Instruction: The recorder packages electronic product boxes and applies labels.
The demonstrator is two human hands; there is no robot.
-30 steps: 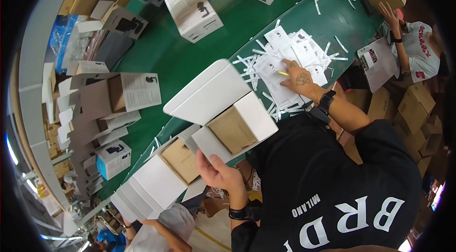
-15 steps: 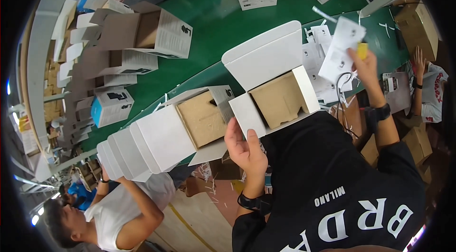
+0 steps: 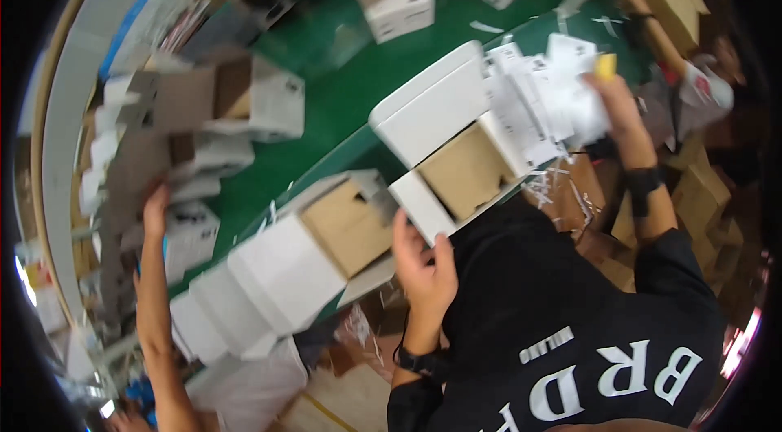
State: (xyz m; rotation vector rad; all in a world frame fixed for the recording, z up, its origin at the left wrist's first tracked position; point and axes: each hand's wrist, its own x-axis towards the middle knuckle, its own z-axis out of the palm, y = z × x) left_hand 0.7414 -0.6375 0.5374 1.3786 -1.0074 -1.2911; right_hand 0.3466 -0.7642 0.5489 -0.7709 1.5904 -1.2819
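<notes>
An open white box [image 3: 425, 205] with a brown cardboard insert [image 3: 464, 171] stands before me, its long lid folded back. My left hand [image 3: 428, 273] cradles its near left corner, thumb and fingers on either side of the short flap. Over at the right, my right hand [image 3: 621, 110] is closed on a white printed leaflet [image 3: 582, 110], which is smeared by motion. Something small and yellow [image 3: 605, 65] shows at its fingertips; its kind cannot be made out. Below the leaflet lie several loose white leaflets [image 3: 513, 98] on the green table [image 3: 342, 57].
Left of my box, another open white box [image 3: 273, 281] with a brown insert adjoins more boxes. Open boxes [image 3: 277, 98] line the far left, where a co-worker's arm [image 3: 151, 310] reaches. Closed boxes [image 3: 399, 4] stand at the back. Another person's arm [image 3: 664, 41] touches a brown carton [image 3: 672, 4].
The leaflet in my right hand has come down onto the loose leaflets. My left hand stays at the box. The left co-worker's arm has risen toward the open boxes. The whole view has shifted.
</notes>
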